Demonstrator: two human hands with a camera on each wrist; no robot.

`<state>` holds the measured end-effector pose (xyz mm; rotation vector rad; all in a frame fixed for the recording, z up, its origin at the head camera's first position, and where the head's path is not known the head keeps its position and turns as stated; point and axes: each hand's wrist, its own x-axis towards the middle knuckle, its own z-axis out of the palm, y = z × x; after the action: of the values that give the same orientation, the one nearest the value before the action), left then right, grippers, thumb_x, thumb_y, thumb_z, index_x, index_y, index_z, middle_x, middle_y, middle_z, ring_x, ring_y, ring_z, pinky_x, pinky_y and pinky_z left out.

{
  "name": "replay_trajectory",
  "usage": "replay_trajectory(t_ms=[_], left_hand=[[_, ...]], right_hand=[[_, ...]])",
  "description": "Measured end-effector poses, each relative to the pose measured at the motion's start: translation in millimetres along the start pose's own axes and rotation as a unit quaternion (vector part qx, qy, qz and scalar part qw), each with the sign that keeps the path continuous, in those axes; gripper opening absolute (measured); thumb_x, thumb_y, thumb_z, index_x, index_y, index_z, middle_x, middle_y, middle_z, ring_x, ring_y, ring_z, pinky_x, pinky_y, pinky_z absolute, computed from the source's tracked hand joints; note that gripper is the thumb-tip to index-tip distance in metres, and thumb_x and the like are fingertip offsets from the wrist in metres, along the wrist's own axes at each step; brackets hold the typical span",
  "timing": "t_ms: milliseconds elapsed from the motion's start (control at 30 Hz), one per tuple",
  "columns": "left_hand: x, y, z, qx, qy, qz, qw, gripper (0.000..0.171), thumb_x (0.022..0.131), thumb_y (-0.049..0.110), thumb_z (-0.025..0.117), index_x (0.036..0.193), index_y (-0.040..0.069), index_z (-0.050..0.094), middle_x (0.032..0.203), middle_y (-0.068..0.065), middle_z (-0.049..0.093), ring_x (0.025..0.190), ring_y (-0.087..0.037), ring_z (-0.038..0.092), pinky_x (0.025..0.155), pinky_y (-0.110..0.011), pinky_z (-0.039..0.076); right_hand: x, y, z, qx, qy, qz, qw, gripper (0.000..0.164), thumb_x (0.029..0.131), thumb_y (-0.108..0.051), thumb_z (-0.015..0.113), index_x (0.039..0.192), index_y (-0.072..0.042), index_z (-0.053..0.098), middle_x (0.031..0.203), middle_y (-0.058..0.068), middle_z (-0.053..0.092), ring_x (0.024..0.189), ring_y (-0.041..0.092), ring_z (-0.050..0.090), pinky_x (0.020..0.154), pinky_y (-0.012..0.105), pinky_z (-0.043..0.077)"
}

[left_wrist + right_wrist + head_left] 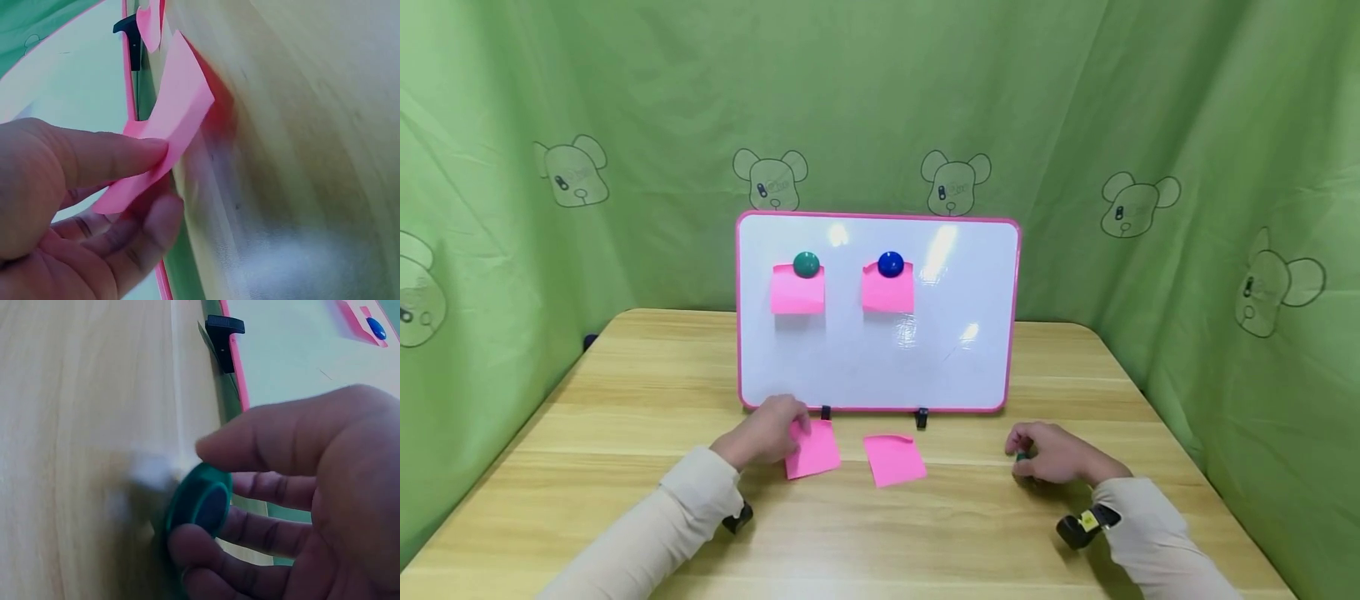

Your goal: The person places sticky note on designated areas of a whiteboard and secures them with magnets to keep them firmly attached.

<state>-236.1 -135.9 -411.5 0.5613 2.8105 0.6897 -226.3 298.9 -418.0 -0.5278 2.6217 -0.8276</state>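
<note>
Pink note (172, 94) is in the left hand (767, 429), just in front of the whiteboard (962, 367), left of middle on the tabletop (962, 542). Left fingers pinch it at one side, thumb on one face, fingertips behind. Side grip likely chosen to leave most of the sheet uncovered; it bends where the thumb presses. Can't tell if a corner touches wood. Right hand (1052, 454) sits nearer the tabletop's right edge, apart from the board; fingers curled, pinching a green magnet (199, 499) by its rim. Dark back disc faces the wrist cam, so the rim grip probably keeps the contact face free. Second loose note (896, 464) lies right of the held one, far edge curled up, within easy reach of either hand. Whiteboard stands toward the tabletop's far edge, propped by black feet (922, 418), presumably so its face stays toward the person. On it, left note (797, 295) under a fixed green magnet (807, 264), right note (887, 295) under a blue magnet (891, 264); magnets overlap the top edges, so the sheets hang flat.
</note>
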Motion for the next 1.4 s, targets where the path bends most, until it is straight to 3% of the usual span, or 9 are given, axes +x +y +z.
replay_trajectory(t_ms=[200,267,500,600,833,1000,1200,1400], left_hand=[[0.5,0.3,-1.4,0.005,0.034,0.032,0.9989,0.033,0.070,-0.011,0.070,0.098,0.006,0.069,0.103,-0.006,0.065,0.101,-0.026,0.058,0.090,-0.040,0.049],[1.2,0.2,-1.3,-0.003,0.041,0.035,0.9986,0.033,0.071,-0.011,0.070,0.099,0.006,0.070,0.104,-0.007,0.065,0.100,-0.026,0.059,0.090,-0.040,0.049],[3.9,-2.3,-0.1,-0.036,0.071,0.045,0.9958,0.024,0.072,-0.007,0.074,0.077,0.013,0.062,0.075,0.003,0.056,0.073,-0.016,0.051,0.067,-0.032,0.047],[2.6,-1.5,-1.1,-0.051,0.085,0.045,0.9941,0.022,0.073,-0.005,0.077,0.078,0.012,0.063,0.071,0.004,0.055,0.070,-0.014,0.050,0.063,-0.030,0.046],[3.6,2.4,-2.1,-0.052,0.095,0.036,0.9935,0.026,0.076,-0.004,0.077,0.100,0.003,0.071,0.090,-0.004,0.068,0.080,-0.016,0.061,0.075,-0.032,0.053],[5.8,5.3,-3.5,-0.055,0.092,0.029,0.9938,0.038,0.076,-0.009,0.073,0.113,0.001,0.067,0.110,-0.009,0.065,0.085,-0.018,0.062,0.078,-0.032,0.054],[9.2,8.8,-5.1,-0.050,0.097,0.028,0.9937,0.039,0.078,-0.008,0.072,0.116,0.002,0.066,0.105,-0.006,0.063,0.080,-0.016,0.056,0.075,-0.030,0.052],[11.8,14.6,-6.5,-0.059,0.103,0.033,0.9924,0.032,0.080,-0.006,0.071,0.111,0.002,0.067,0.103,-0.007,0.064,0.087,-0.018,0.062,0.078,-0.031,0.054]], right_hand=[[-1.2,-3.0,-1.9,0.014,0.013,0.018,1.000,0.011,0.082,0.001,0.056,0.091,-0.001,0.064,0.077,0.004,0.057,0.065,0.019,0.054,0.058,0.031,0.047],[-0.9,-2.0,-1.8,0.010,0.019,0.018,1.000,0.014,0.080,0.002,0.055,0.089,-0.001,0.064,0.077,0.004,0.057,0.067,0.019,0.054,0.059,0.031,0.047],[0.5,1.5,-1.2,-0.010,0.037,0.007,0.999,0.024,0.072,0.007,0.061,0.093,-0.003,0.063,0.085,0.004,0.057,0.079,0.021,0.052,0.070,0.036,0.047],[0.4,0.5,-1.7,0.002,0.038,0.007,0.999,0.026,0.072,0.009,0.063,0.095,-0.002,0.062,0.087,0.006,0.056,0.078,0.022,0.052,0.067,0.035,0.048],[2.2,1.5,-3.4,0.003,0.038,0.016,0.999,0.026,0.074,0.008,0.066,0.098,-0.002,0.062,0.090,0.007,0.056,0.080,0.023,0.052,0.067,0.035,0.050],[2.9,2.9,-2.7,0.002,0.040,0.011,0.999,0.025,0.075,0.008,0.065,0.098,-0.002,0.061,0.091,0.008,0.056,0.080,0.023,0.053,0.068,0.035,0.050],[5.0,4.5,-0.1,0.010,0.046,0.024,0.999,0.023,0.077,0.006,0.065,0.097,-0.003,0.061,0.090,0.009,0.057,0.076,0.021,0.054,0.063,0.032,0.051],[6.0,2.1,0.7,0.017,0.052,0.038,0.998,0.021,0.079,0.004,0.067,0.098,-0.003,0.061,0.091,0.009,0.057,0.074,0.021,0.055,0.061,0.033,0.052]])
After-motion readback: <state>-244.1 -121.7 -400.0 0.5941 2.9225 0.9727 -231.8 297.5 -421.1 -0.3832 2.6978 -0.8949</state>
